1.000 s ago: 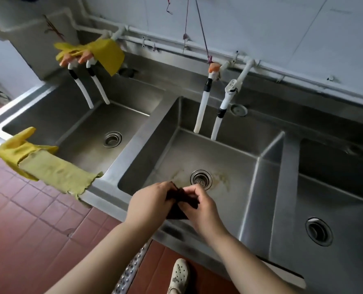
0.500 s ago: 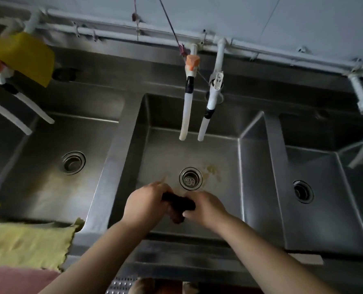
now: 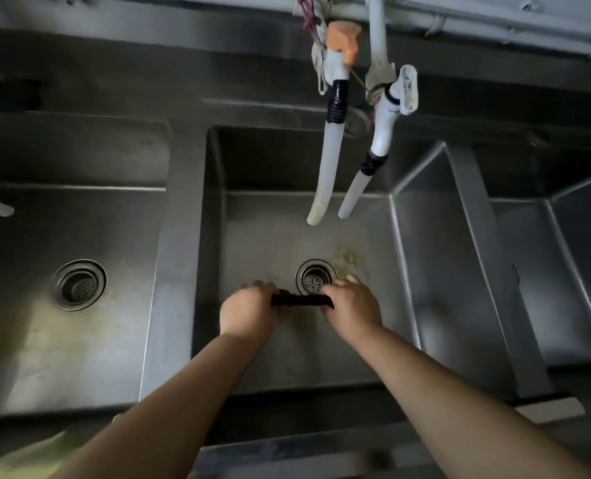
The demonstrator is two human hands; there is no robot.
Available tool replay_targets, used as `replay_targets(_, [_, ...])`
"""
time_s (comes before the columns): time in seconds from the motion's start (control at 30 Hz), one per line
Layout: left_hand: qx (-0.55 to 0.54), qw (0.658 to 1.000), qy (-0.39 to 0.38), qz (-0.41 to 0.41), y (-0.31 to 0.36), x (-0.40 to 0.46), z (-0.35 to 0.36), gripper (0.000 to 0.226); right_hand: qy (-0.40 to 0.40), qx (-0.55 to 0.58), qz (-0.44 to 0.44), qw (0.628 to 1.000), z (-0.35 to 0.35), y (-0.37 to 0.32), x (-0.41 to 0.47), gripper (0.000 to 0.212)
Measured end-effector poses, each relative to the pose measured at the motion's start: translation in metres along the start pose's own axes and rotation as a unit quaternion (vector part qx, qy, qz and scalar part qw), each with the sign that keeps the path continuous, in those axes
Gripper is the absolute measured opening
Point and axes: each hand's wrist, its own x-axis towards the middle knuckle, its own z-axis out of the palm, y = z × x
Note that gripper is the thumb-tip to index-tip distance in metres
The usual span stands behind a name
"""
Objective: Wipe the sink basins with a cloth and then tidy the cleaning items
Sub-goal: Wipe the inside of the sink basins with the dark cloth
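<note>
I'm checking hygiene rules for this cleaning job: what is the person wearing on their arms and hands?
Nothing shows on them. The left hand and right hand are bare, with no gloves, rings or watch in view. Both forearms are uncovered as far as the frame's lower edge, with no sleeve visible.

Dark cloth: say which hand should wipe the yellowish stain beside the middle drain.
Right. The right hand grips the dark cloth end nearest the stain, just right of the drain; the left hand sits farther.

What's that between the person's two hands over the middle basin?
In the head view, a dark cloth, twisted into a narrow strip, stretches between the left hand and the right hand. Both grip its ends, just in front of the drain.
</note>
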Motion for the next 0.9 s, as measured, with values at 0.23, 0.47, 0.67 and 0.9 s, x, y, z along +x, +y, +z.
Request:
replay_targets(0.23, [0.105, 0.987, -0.119, 0.009, -0.013, 0.014, 0.022, 0.033, -0.343, -0.022, -0.016, 0.939, 0.059, 0.019, -0.012, 0.035])
replay_targets(0.47, [0.220, 0.965, 0.045, 0.136, -0.020, 0.035, -0.051, 0.023, -0.300, -0.044, -0.045, 0.952, 0.083, 0.036, 0.002, 0.040])
replay_targets(0.67, [0.271, 0.936, 0.111, 0.197, -0.046, 0.077, -0.097, 0.027, -0.254, -0.134, -0.225, 0.931, 0.146, 0.025, 0.022, 0.068])
replay_targets(0.9, [0.249, 0.948, 0.093, 0.175, -0.065, 0.095, -0.086, 0.032, -0.148, -0.105, -0.188, 0.965, 0.196, 0.008, 0.037, 0.073])
